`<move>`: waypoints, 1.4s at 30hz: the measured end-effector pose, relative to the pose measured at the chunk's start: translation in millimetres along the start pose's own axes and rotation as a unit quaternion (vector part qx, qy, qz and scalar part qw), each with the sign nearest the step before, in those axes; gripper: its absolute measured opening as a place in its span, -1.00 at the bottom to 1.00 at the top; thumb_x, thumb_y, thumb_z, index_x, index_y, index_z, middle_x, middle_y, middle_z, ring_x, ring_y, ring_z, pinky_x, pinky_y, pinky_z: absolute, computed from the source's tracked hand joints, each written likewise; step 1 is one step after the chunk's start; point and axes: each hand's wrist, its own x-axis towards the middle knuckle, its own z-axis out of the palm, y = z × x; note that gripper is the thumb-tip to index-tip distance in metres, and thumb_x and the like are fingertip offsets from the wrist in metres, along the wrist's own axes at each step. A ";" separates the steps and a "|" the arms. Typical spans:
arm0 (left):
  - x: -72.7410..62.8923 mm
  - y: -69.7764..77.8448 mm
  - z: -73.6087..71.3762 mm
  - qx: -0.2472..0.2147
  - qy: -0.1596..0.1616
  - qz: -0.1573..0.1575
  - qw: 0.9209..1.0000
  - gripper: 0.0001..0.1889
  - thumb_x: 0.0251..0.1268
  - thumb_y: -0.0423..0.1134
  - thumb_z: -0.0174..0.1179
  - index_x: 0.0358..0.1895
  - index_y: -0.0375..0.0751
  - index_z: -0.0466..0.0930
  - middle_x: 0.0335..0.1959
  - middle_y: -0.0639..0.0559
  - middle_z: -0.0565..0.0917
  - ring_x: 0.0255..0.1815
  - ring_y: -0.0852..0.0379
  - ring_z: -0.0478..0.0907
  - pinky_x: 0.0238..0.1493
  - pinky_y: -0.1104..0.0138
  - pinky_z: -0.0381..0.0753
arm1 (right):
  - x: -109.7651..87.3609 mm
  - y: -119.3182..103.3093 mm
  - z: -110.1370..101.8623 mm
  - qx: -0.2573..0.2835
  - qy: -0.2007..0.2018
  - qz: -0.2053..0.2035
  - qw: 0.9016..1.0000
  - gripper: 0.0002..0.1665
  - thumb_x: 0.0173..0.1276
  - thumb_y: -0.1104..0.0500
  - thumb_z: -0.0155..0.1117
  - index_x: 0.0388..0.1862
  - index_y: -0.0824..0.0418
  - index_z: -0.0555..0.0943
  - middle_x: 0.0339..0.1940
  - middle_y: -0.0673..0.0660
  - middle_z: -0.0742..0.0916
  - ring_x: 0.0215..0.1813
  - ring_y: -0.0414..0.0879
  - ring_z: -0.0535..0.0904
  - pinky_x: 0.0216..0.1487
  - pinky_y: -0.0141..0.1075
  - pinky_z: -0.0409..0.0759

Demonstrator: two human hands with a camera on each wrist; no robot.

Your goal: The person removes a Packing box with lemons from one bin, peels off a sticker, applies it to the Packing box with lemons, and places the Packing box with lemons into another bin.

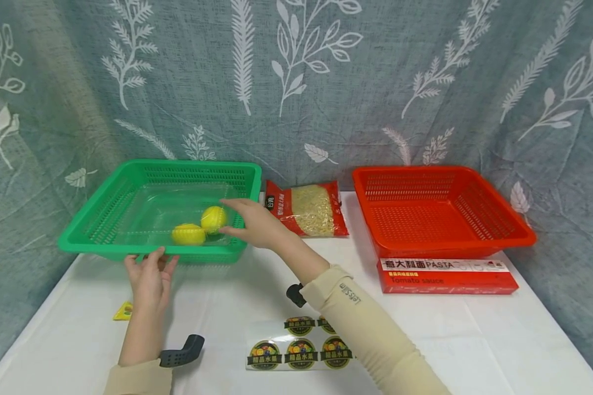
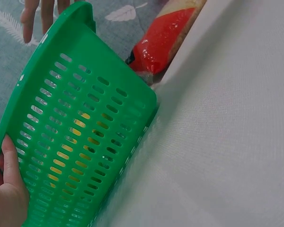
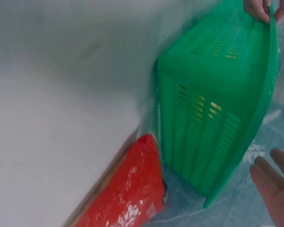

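Note:
A green basket [image 1: 91,245] with slotted walls stands at the left of the table. My left hand [image 1: 150,280] grips its front rim, the thumb outside the wall in the left wrist view. Inside the basket lies a clear plastic container [image 1: 148,211]. Two yellow lemons, one in front [image 1: 188,234] and one behind [image 1: 214,219], show through it. Over the basket's right end hovers my right hand [image 1: 257,222], thumb and fingers spread beside the rear lemon. That hand [image 3: 277,189] stands apart from the rim in the right wrist view.
Right of the green basket lies a red bag of pasta [image 1: 311,208]. A red basket [image 1: 445,244] stands further right, behind a red pasta box [image 1: 447,280]. Near the front lie a sheet of round stickers [image 1: 300,354] and a small yellow triangular packet [image 1: 123,311]. A curtain [image 1: 296,137] hangs behind.

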 end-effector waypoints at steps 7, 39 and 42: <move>-3.0 -0.1 -2.6 -0.007 0.004 0.004 1.000 -0.53 0.32 -0.42 -0.02 0.16 -0.02 0.00 0.04 -0.02 0.25 -0.15 0.20 0.41 -0.16 0.45 0.56 | 7.6 -7.2 13.9 -0.003 -0.011 -0.008 1.000 -0.28 0.30 -0.08 0.15 0.37 0.12 0.24 0.33 0.07 0.37 0.36 -0.11 0.20 0.28 -0.31 0.23; -7.1 -2.2 -5.7 -0.005 0.010 0.029 1.000 -0.54 0.31 -0.43 -0.02 0.15 -0.02 0.03 0.01 -0.02 0.25 -0.18 0.21 0.41 -0.21 0.45 0.57 | 38.9 -43.5 45.9 -0.166 -0.044 0.170 0.970 -0.19 0.31 -0.32 -0.11 0.45 -0.06 0.04 0.42 0.11 0.21 0.37 0.02 0.19 0.30 -0.26 0.22; -7.3 -3.9 -4.7 -0.002 0.012 0.030 0.999 -0.55 0.31 -0.44 -0.03 0.15 -0.03 0.03 0.00 -0.02 0.25 -0.19 0.21 0.42 -0.23 0.45 0.58 | 39.2 -43.4 47.5 -0.138 -0.037 0.171 0.975 -0.20 0.32 -0.30 -0.09 0.44 -0.02 0.07 0.42 0.12 0.21 0.41 0.02 0.09 0.35 -0.23 0.09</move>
